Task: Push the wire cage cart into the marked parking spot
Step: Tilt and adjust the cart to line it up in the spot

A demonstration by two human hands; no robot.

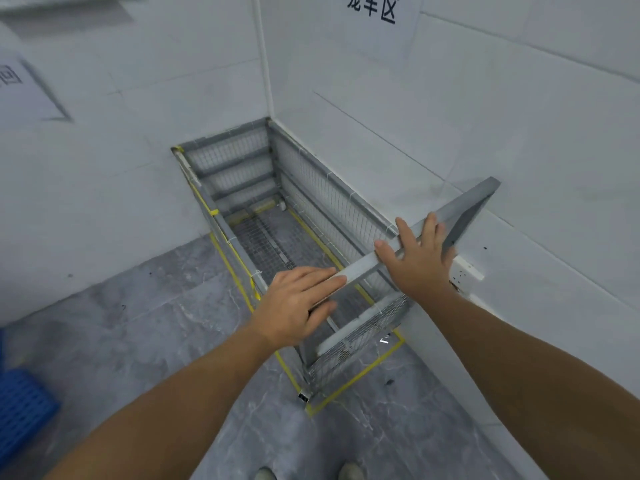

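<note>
The grey wire cage cart (239, 168) stands in the corner of two white walls, inside the yellow tape outline (356, 379) on the floor. Its near end lies just within the tape's front line. A flat grey handle bar (464, 206) runs across the cart's near end, slanting up to the right. My left hand (298, 299) holds the bar's left end, fingers stretched along the top and thumb underneath. My right hand (415, 258) lies flat on the bar's middle with its fingers spread apart.
White tiled walls close in the cart at the back and right, with a printed sign (372, 8) above. A blue plastic crate (20, 410) sits at the far left on the grey marble floor. My shoes (265, 474) show at the bottom edge.
</note>
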